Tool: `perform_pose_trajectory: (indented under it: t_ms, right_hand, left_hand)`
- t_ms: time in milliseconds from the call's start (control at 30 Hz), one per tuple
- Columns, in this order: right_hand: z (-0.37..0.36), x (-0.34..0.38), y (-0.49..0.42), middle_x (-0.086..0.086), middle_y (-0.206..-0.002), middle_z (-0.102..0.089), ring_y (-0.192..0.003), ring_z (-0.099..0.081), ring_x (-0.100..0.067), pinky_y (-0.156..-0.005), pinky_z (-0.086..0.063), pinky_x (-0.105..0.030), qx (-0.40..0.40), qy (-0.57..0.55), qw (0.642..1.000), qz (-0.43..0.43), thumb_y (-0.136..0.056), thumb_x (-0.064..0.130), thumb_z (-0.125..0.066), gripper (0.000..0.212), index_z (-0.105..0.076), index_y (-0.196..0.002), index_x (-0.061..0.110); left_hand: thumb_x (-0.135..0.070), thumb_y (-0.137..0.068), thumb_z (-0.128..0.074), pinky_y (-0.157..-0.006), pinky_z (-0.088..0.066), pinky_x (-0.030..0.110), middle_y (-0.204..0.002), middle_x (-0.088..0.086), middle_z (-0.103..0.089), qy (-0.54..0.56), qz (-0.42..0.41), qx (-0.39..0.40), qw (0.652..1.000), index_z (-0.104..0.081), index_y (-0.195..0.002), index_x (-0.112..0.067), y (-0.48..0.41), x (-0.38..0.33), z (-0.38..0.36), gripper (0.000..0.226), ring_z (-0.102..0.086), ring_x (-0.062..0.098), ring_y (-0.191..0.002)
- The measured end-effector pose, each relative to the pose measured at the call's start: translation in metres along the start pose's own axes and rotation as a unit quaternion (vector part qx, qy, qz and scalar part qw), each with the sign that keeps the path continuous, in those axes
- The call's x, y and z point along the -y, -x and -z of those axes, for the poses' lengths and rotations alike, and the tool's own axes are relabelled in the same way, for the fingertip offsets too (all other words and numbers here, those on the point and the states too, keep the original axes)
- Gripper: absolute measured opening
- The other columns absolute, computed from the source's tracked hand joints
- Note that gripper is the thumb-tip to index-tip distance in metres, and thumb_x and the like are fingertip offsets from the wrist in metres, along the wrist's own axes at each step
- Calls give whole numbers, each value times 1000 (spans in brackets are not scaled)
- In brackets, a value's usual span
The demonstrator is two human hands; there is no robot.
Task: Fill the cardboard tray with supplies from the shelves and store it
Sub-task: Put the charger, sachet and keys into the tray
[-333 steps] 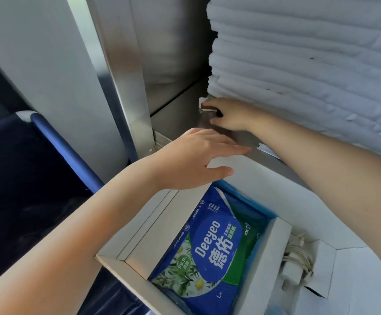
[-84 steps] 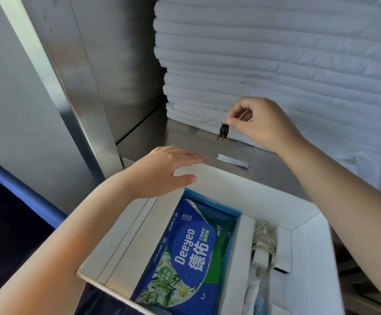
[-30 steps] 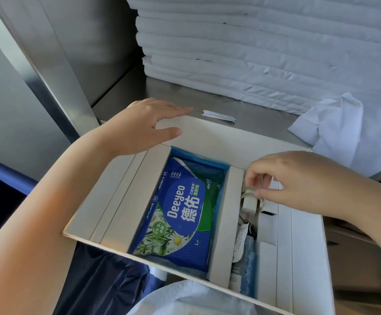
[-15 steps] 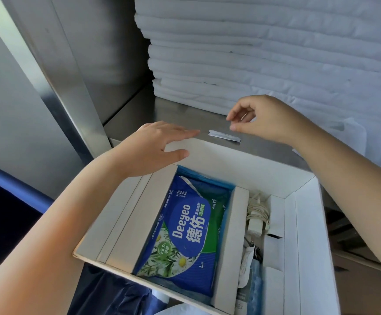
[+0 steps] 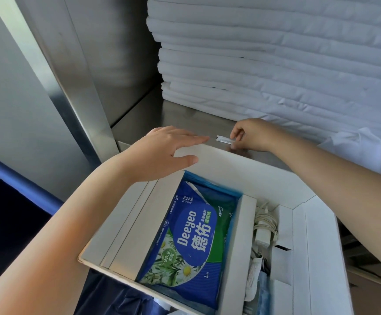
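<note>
The white cardboard tray (image 5: 248,169) sits against the front of a steel shelf (image 5: 185,117). A blue Deeyeo wipes pack (image 5: 191,242) lies in its middle compartment. A white charger with coiled cable (image 5: 264,226) sits in the narrow right compartment, above some wrapped items. My left hand (image 5: 164,151) rests flat on the tray's far left rim, fingers straight. My right hand (image 5: 251,135) pinches the right end of a small white sachet (image 5: 223,139) lying on the shelf just behind the tray.
A tall stack of folded white linens (image 5: 276,64) fills the shelf behind the sachet. A loose white cloth (image 5: 355,146) hangs at the right. A steel upright (image 5: 66,94) stands at the left, with a blue rail (image 5: 21,187) below it.
My right hand put a small black item into the tray's right compartment, went back to the shelf, and now has dropped onto the white sachet and pinches it. My left hand stayed on the rim.
</note>
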State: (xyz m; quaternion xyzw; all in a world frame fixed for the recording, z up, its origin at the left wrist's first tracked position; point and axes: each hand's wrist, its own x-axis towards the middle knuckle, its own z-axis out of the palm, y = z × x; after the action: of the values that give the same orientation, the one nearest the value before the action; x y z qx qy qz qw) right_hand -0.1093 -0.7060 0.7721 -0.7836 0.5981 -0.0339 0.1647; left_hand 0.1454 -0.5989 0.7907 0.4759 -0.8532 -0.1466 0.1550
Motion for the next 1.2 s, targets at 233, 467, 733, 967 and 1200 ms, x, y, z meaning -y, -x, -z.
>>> perform_pose_trajectory:
  t_ms: [233,467,733,967,1200]
  right_hand:
    - [-2,-4,-3,6,-91,-61,-87,-58,-14,-72,-42,-27,-7,43,999,2,-75,28,-75,20,-61,-89,25]
    - [-1,-2,-2,12,-81,-61,-85,-61,-13,-75,-47,-28,5,53,999,0,-75,26,-75,16,-60,-81,28]
    - [1,2,1,11,-83,-61,-87,-61,-15,-75,-46,-28,1,63,998,1,-78,23,-71,11,-61,-80,27]
    - [15,-1,14,8,-84,-67,-77,-60,-10,-77,-49,-29,-70,-17,997,-2,-78,19,-70,10,-65,-86,23]
    - [40,11,46,9,-89,-61,-87,-60,-14,-81,-49,-35,-167,0,985,42,-79,20,-69,14,-64,-91,24]
  left_hand:
    - [-44,-94,-48,-106,-25,29,-142,-15,-46,1,1,6,1000,-32,-142,-47,-1,3,-1,51,-35,7,-130]
    - [-44,-94,-49,-103,-23,24,-141,-17,-46,2,0,1,1000,-33,-142,-47,-2,3,-2,51,-34,4,-129]
    - [-45,-93,-47,-101,-22,23,-140,-20,-46,2,1,6,1000,-32,-142,-47,-1,3,-1,51,-32,1,-127]
    - [-44,-93,-47,-104,-25,26,-141,-20,-45,4,3,8,1000,-34,-142,-46,-2,1,1,51,-33,2,-128]
    - [-43,-93,-48,-105,-22,25,-141,-18,-46,3,3,2,1000,-34,-141,-46,-1,0,1,50,-34,4,-129]
